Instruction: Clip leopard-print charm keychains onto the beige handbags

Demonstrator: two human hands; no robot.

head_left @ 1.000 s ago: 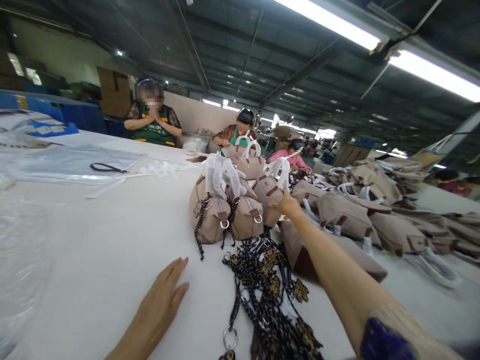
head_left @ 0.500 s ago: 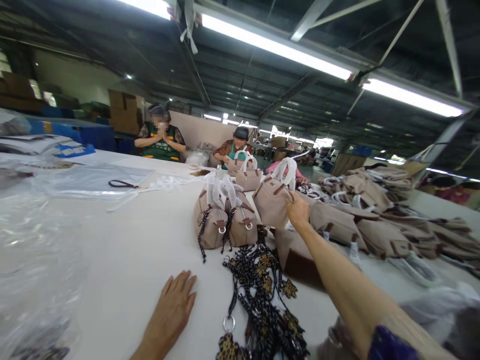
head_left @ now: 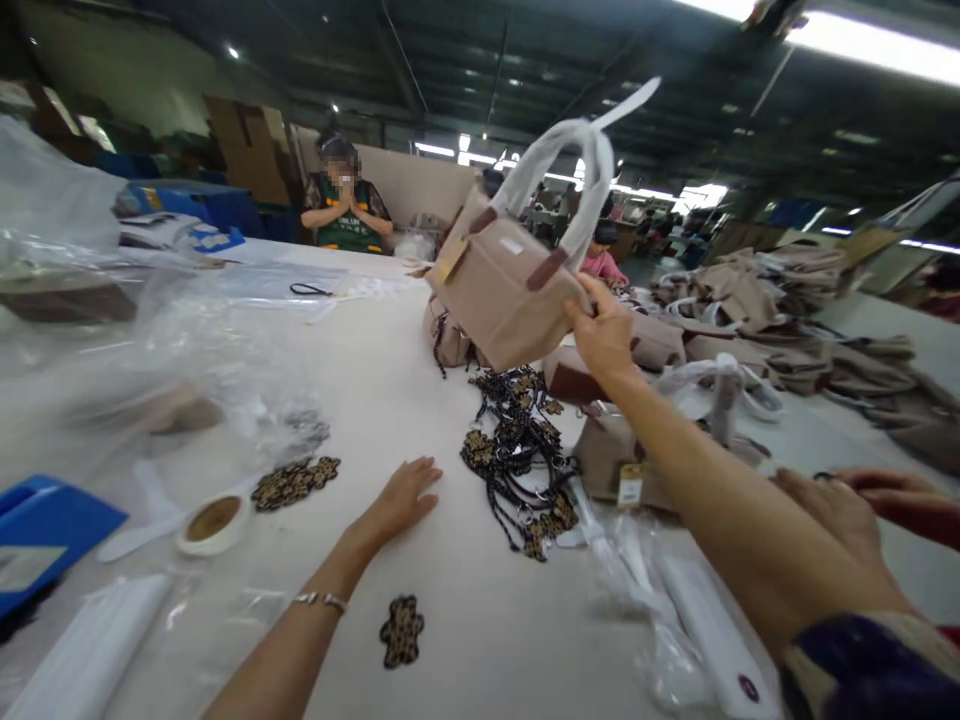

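Observation:
My right hand point(head_left: 602, 325) grips a beige handbag point(head_left: 510, 285) by its lower right corner, lifted above the table. The bag is tilted, its handles wrapped in white, with brown leather tabs and a small yellowish tag. Behind and below it, another beige bag with a black braided cord point(head_left: 448, 340) is partly hidden. My left hand point(head_left: 405, 497) rests on the white table point(head_left: 322, 580), fingers stretched out, holding nothing. To its right lies a heap of black braided straps point(head_left: 517, 450) with leopard-print charms. A single leopard-print bear-shaped charm point(head_left: 402, 632) lies in front of it.
On the left are clear plastic bags point(head_left: 225, 350), a roll of tape point(head_left: 213, 522), stacked leopard-print pieces point(head_left: 294, 482) and a blue box point(head_left: 52, 535). Beige bags point(head_left: 750, 290) pile up at right. Another person's hands point(head_left: 847, 505) are close at right; a co-worker point(head_left: 346, 205) sits opposite.
My right hand has lifted the handbag up and nearer from beside the standing bags. My left hand stays flat on the table. The camera view has shifted, bringing more of the near table into sight.

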